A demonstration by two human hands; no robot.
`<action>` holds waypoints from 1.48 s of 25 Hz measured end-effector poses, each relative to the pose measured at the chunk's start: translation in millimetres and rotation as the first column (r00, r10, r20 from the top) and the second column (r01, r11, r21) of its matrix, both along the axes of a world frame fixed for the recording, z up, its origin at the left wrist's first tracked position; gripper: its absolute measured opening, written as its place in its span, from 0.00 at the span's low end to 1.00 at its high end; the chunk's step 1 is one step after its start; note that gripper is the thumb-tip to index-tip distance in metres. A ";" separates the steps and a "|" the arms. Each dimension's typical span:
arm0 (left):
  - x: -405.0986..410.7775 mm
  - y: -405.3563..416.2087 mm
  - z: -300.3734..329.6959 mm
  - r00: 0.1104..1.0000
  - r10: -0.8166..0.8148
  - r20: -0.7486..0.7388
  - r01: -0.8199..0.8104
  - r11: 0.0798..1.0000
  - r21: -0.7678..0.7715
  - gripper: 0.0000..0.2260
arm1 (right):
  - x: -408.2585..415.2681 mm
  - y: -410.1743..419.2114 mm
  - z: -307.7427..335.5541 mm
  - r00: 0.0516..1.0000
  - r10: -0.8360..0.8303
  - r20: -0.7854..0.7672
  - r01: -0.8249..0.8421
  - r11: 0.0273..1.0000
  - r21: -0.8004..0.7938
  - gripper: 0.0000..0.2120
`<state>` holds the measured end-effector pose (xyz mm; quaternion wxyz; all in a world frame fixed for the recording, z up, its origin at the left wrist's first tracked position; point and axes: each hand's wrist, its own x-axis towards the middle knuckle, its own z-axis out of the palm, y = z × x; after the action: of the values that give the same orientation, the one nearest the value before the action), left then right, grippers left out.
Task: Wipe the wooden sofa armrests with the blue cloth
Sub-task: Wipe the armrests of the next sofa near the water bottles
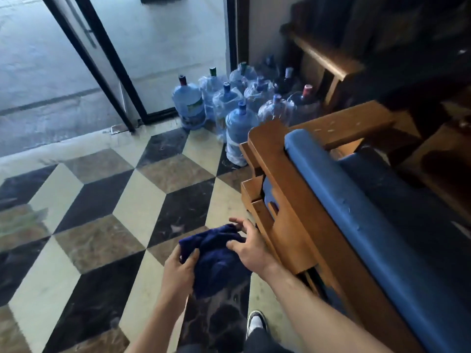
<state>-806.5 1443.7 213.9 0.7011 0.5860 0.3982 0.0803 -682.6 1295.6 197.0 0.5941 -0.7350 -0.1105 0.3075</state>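
Head view: blue cloth [216,261] bunched, no axis

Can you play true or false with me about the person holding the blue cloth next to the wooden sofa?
1. Both hands hold the blue cloth. True: the left hand grips its near edge and the right hand holds its far side.
2. The cloth is rubbing the wooden sofa frame. False: it is held over the floor, beside the sofa, apart from the wood.
3. Big water bottles stand on the floor by the glass door. True.
4. The sofa cushion is red. False: it is blue.
5. The floor is plain white. False: it has a checkered tile pattern of dark, brown and cream.
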 end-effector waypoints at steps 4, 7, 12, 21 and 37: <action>89.0 79.7 11.1 0.993 -0.050 0.105 0.071 0.975 -0.209 0.16 | 86.1 76.5 0.1 0.991 -0.120 -0.064 0.123 0.991 0.045 0.23; 169.3 153.3 -5.4 0.991 -0.113 0.072 0.130 0.940 -0.316 0.19 | 153.0 144.2 2.9 0.970 -0.235 -0.056 0.240 0.965 0.103 0.20; 284.3 242.0 -8.6 0.938 -0.346 -0.039 0.307 0.875 -0.374 0.10 | 233.1 213.2 21.7 0.865 -0.501 -0.027 0.502 0.865 0.002 0.16; 508.1 280.9 -30.8 0.777 -0.623 -0.089 0.581 0.765 -0.278 0.10 | 378.3 244.3 -14.7 0.697 -0.688 0.201 0.717 0.664 -0.214 0.14; 787.7 74.0 -96.9 -0.179 -0.872 -0.456 0.918 -0.314 0.242 0.06 | 519.7 171.6 -50.0 0.179 -0.984 -0.009 0.862 0.162 -0.480 0.14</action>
<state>-18.8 1517.6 117.0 0.2988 0.8361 -0.2074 -0.4107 -162.8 1467.2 147.0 0.5132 -0.6773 0.5272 0.0007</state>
